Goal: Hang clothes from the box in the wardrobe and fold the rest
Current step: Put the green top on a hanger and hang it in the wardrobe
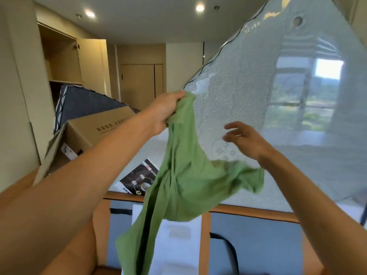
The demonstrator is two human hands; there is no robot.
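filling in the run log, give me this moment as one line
left hand: grips green cloth garment at top, held up | right hand: open, near it, holds nothing | garment: hanging crumpled, not folded

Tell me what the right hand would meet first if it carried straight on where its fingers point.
Most likely the green garment hanging from the left hand: the open right hand points its fingers toward it. Depth is unclear; the plastic-wrapped mattress behind could come first.

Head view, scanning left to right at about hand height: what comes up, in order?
Open beige wooden wardrobe → brown cardboard box → left hand, gripping the green cloth garment → right hand, fingers spread → large pale plastic-wrapped mattress.
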